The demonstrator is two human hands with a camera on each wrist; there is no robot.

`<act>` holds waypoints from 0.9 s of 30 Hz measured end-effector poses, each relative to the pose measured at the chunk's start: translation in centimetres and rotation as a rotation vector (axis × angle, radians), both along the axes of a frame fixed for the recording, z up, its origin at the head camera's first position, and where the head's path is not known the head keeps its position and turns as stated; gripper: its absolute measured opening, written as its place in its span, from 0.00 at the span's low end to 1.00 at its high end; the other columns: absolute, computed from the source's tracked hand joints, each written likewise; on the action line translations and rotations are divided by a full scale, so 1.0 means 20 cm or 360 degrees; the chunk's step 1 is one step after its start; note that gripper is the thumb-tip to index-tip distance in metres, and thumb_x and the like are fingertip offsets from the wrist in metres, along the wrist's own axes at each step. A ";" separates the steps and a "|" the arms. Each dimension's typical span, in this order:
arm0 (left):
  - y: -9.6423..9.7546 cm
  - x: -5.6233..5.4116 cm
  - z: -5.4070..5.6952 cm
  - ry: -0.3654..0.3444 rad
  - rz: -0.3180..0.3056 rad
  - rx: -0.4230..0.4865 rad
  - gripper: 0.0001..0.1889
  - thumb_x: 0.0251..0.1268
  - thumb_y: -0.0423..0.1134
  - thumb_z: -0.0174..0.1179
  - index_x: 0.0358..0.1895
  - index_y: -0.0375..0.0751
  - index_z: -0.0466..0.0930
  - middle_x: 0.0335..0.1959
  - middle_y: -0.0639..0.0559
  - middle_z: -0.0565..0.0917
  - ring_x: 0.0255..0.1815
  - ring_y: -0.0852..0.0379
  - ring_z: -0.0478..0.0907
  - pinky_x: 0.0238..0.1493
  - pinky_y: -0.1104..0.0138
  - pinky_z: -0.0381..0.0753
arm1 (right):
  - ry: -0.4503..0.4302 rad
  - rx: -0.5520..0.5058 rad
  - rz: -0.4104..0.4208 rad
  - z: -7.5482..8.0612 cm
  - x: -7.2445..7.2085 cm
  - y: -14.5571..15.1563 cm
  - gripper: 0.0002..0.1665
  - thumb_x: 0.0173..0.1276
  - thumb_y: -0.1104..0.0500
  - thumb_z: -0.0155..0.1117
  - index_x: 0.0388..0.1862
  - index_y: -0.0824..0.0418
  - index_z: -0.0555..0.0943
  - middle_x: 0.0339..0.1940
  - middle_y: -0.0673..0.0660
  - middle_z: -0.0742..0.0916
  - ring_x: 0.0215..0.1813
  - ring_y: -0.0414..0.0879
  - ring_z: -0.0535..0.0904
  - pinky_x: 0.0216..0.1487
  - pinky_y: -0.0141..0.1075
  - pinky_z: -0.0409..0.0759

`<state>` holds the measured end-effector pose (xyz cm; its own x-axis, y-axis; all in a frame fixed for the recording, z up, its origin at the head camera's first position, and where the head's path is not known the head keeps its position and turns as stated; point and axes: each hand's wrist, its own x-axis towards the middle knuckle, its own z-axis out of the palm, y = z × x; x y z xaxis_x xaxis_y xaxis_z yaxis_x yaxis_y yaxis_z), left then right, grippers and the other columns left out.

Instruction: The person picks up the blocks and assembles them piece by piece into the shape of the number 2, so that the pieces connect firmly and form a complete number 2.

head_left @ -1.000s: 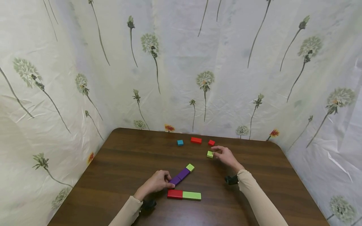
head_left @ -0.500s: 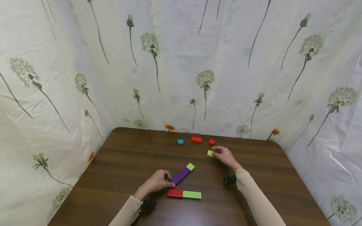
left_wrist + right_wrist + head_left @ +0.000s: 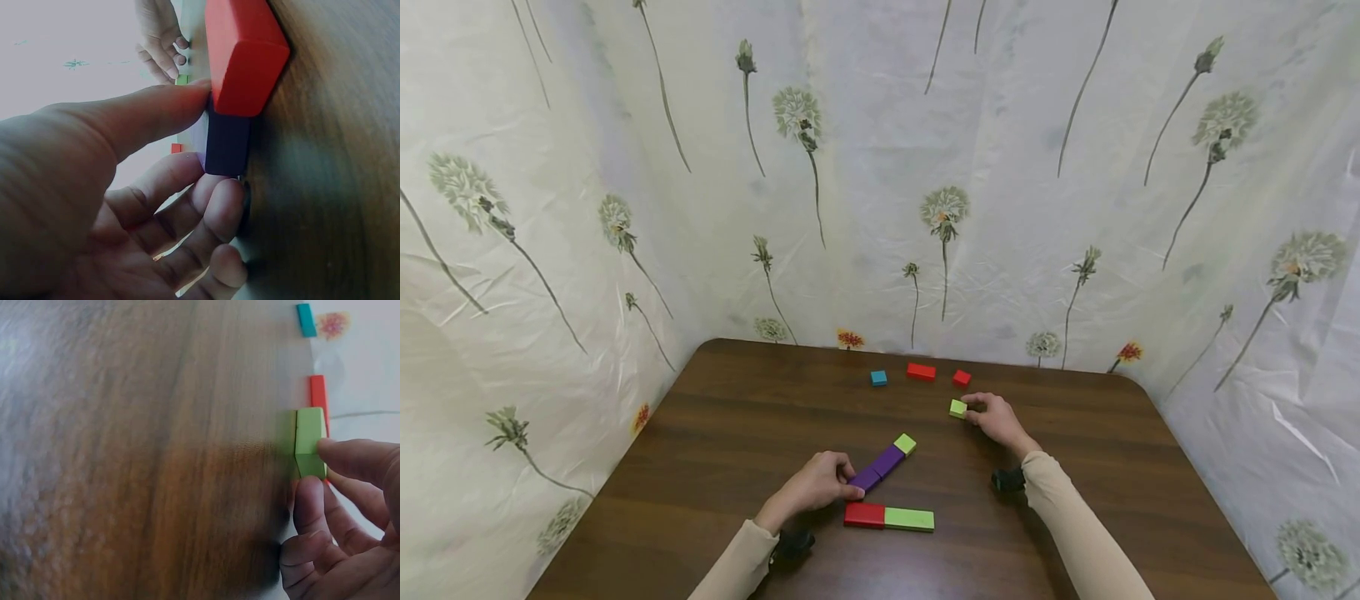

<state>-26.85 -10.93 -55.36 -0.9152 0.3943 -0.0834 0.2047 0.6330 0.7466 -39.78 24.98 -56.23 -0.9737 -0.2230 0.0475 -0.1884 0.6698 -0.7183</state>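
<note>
My left hand (image 3: pixel 822 482) grips the near end of a purple block (image 3: pixel 866 479) between thumb and fingers. This block lies end to end with a second purple block (image 3: pixel 891 458) and a small yellow-green block (image 3: pixel 906 444), forming a slanting row. Just in front, a red block (image 3: pixel 864 515) and a long green block (image 3: pixel 910 520) make a straight row; the red one overlaps the purple end in the left wrist view. Farther right, my right hand (image 3: pixel 997 418) pinches a small light green block (image 3: pixel 310 434) at its right side, on the table.
Toward the back of the brown wooden table (image 3: pixel 760 417) lie a small blue block (image 3: pixel 878 378), a longer red block (image 3: pixel 921 372) and a small red block (image 3: pixel 962 377). Behind the table hangs a flower-printed curtain (image 3: pixel 865 167). Each wrist wears a black camera.
The right hand's fingers have shifted slightly to the right side of the light green block, showing more of its top. The left hand and the rows have stayed put.
</note>
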 end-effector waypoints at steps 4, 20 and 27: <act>0.00 0.00 0.00 -0.0006 -0.0002 0.0009 0.15 0.53 0.45 0.72 0.36 0.38 0.80 0.26 0.54 0.78 0.26 0.60 0.71 0.27 0.69 0.71 | -0.0004 -0.0005 0.0015 0.01 0.01 0.00 0.20 0.67 0.60 0.63 0.57 0.64 0.80 0.58 0.69 0.79 0.31 0.45 0.77 0.33 0.37 0.75; 0.00 0.01 0.00 0.0005 -0.0007 -0.0002 0.14 0.53 0.44 0.72 0.35 0.38 0.81 0.27 0.54 0.79 0.27 0.60 0.72 0.27 0.69 0.71 | -0.0010 0.0040 0.0077 -0.01 0.03 -0.04 0.20 0.65 0.58 0.67 0.55 0.60 0.82 0.58 0.63 0.82 0.57 0.57 0.76 0.49 0.46 0.76; 0.00 0.00 0.01 0.0002 -0.0007 0.0014 0.15 0.53 0.44 0.72 0.35 0.38 0.81 0.27 0.54 0.79 0.27 0.60 0.72 0.27 0.69 0.71 | -0.0012 0.0036 0.0127 0.01 0.04 -0.08 0.19 0.65 0.57 0.67 0.55 0.58 0.82 0.58 0.60 0.83 0.64 0.60 0.74 0.57 0.53 0.74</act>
<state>-26.81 -11.02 -55.25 -0.9134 0.3993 -0.0786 0.2086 0.6252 0.7520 -38.96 23.41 -56.03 -0.9531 -0.3008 0.0343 -0.2365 0.6687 -0.7049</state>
